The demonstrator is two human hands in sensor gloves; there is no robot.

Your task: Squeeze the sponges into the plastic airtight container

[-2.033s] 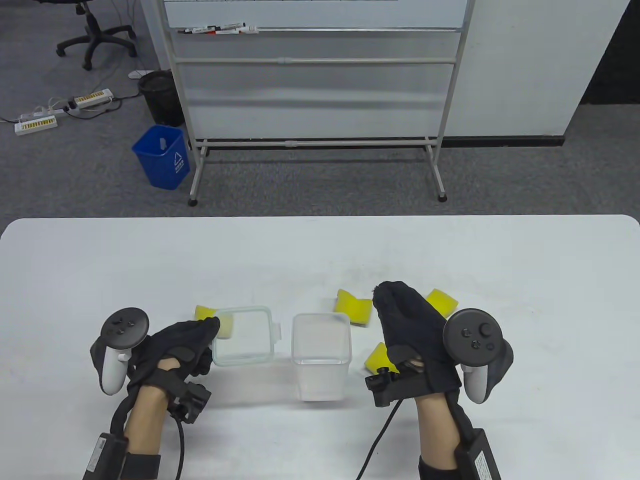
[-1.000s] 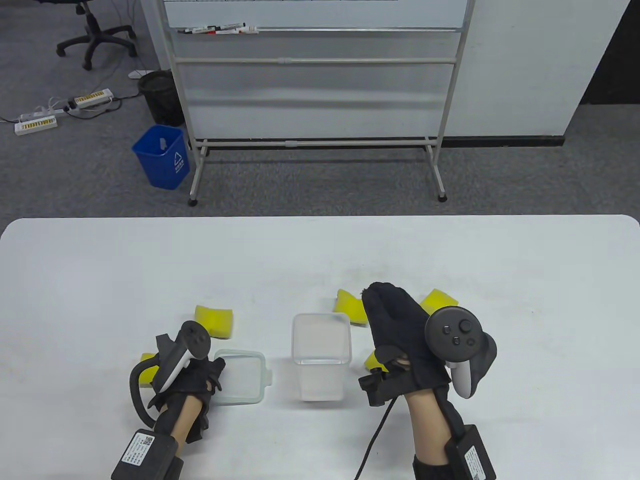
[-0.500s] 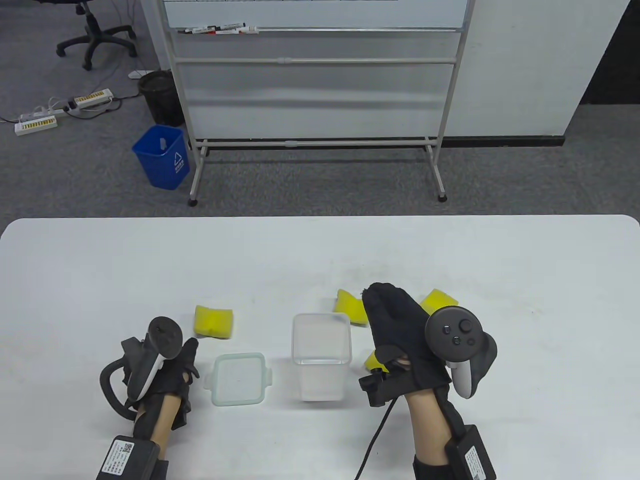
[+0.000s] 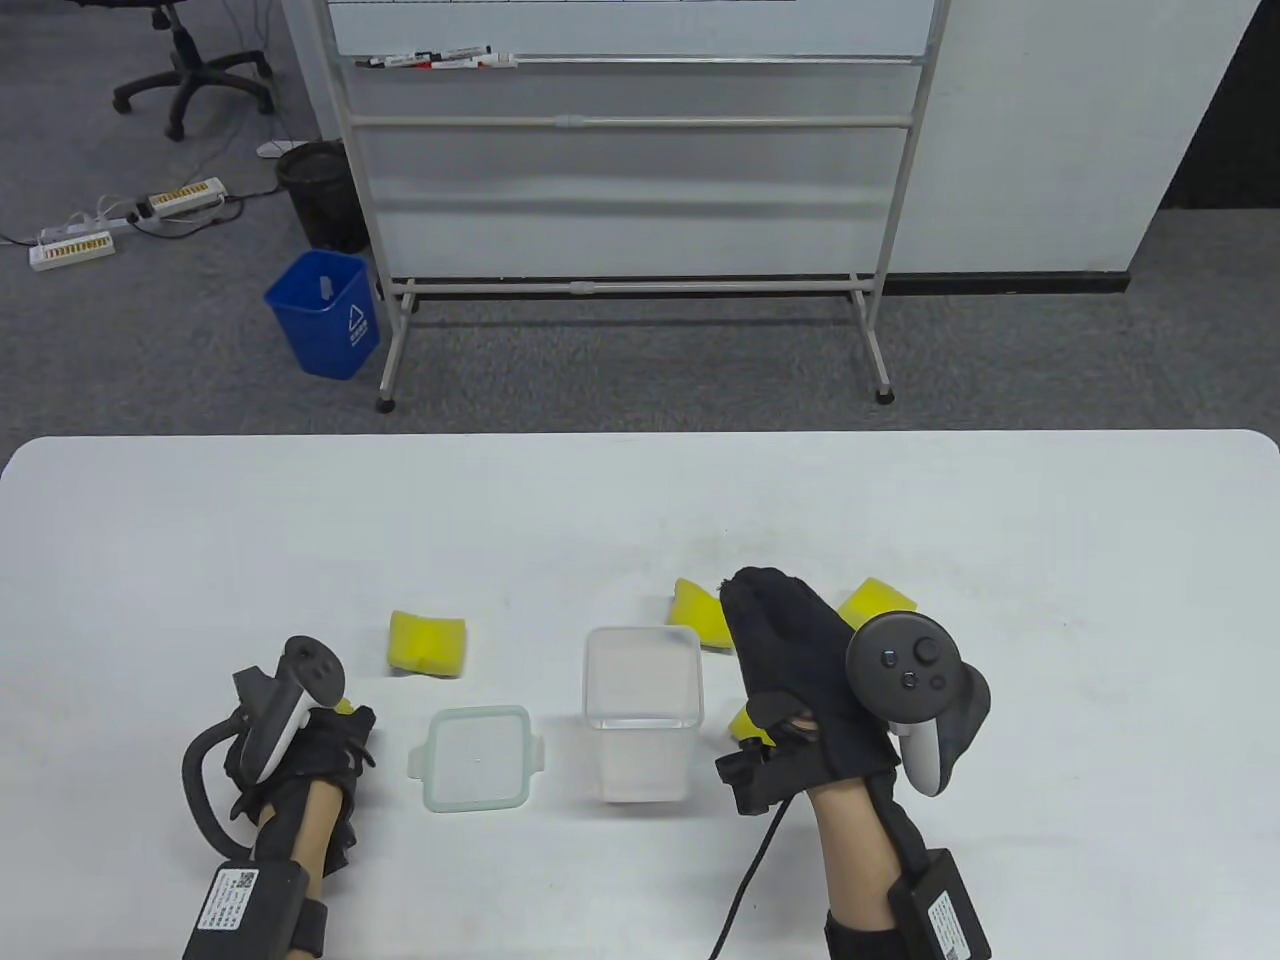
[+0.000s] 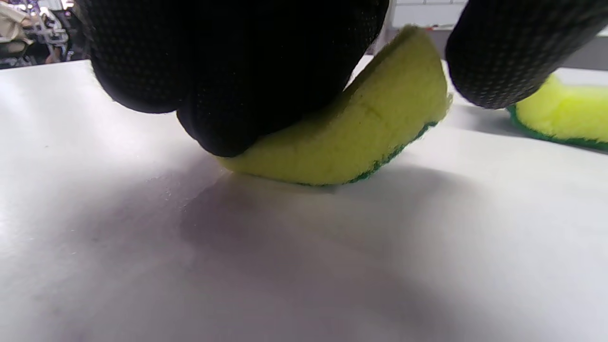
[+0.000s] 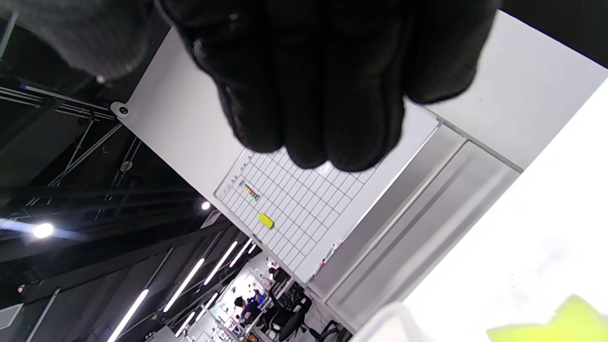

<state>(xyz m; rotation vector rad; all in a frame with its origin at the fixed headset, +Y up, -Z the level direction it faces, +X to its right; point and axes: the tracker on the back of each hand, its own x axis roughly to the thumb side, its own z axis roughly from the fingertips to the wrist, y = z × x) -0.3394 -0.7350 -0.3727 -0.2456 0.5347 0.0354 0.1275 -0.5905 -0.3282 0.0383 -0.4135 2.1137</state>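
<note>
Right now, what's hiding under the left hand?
A yellow sponge with a green underside lies under the left hand. Its fingers press on the sponge, bending it against the table. The part beneath the fingers is covered, so its full shape stays unseen.

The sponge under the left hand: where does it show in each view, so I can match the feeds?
Table view: only a yellow sliver of the sponge shows at the left hand, left of the lid.
Left wrist view: the sponge sits centre frame, pressed under gloved fingers.
Right wrist view: not in it.
Shared landmark: the loose sponge behind it.
</note>
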